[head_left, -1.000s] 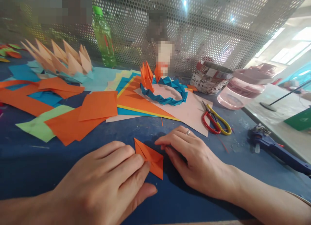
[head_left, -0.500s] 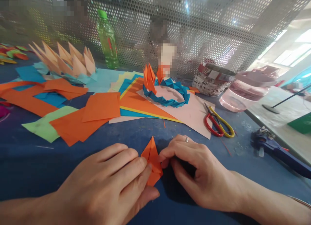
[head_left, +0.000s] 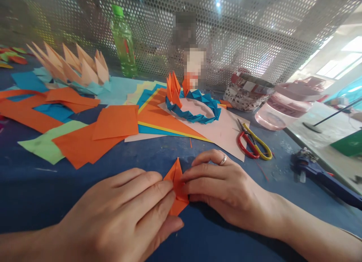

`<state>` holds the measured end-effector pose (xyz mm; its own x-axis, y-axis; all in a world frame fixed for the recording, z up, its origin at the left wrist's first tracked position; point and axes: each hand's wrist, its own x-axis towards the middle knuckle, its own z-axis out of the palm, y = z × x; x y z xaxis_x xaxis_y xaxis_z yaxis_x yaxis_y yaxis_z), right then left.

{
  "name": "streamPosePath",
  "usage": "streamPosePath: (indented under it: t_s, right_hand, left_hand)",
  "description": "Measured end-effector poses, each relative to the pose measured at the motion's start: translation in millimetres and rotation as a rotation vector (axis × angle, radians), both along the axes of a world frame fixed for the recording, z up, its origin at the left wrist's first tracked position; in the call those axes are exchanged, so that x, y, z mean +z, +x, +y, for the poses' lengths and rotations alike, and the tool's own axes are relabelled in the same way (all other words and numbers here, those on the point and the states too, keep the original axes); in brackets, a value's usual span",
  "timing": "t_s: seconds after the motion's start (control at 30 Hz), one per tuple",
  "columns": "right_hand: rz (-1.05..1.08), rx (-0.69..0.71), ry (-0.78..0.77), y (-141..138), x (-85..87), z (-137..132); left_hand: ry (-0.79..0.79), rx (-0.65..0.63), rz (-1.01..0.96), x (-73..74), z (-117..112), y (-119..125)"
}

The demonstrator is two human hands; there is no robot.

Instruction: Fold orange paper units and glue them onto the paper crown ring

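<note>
perforated metal screen (head_left: pixel 249 31) behind the blue worktable (head_left: pixel 85 201), bright windows (head_left: pixel 336 63) beyond

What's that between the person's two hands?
A small folded piece of orange paper, touched by both the left hand and right hand, as the head view shows.

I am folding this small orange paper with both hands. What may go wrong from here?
The folded orange paper is small and held between the left hand and the right hand, so it might slip and take a crease in the wrong place. The red-and-yellow-handled scissors lie just beyond the right hand, so a careless move outward might knock them or catch on the blades.
</note>
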<state>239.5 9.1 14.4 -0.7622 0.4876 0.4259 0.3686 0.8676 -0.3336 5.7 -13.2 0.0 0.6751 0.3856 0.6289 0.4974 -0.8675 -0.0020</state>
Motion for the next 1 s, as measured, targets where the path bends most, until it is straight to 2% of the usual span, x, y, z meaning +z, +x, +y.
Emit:
streamPosePath:
  t_s: [0.2, 0.5, 0.7, 0.87, 1.0]
  right_hand:
    - [-0.060, -0.005, 0.141, 2.5, -2.9, 1.1]
    - [-0.139, 0.012, 0.465, 3.6, 7.7, -3.1]
    - [-0.193, 0.098, 0.622, 3.2, 6.3, -8.9]
    - [-0.221, 0.119, 0.629, -0.2, 6.6, -8.4]
    - [-0.207, 0.109, 0.600, -2.2, 6.7, -7.8]
  left_hand:
    - [0.053, -0.011, -0.036, -1.0, -1.9, -0.8]
    - [0.048, 0.004, -0.043, -4.6, -1.9, -1.3]
    - [0.089, 0.024, -0.049, -2.8, -0.2, -1.0]
    - [0.078, -0.022, -0.006, 3.8, 1.1, -1.5]
    - [0.068, 0.014, -0.021, 2.3, 1.9, 1.2]
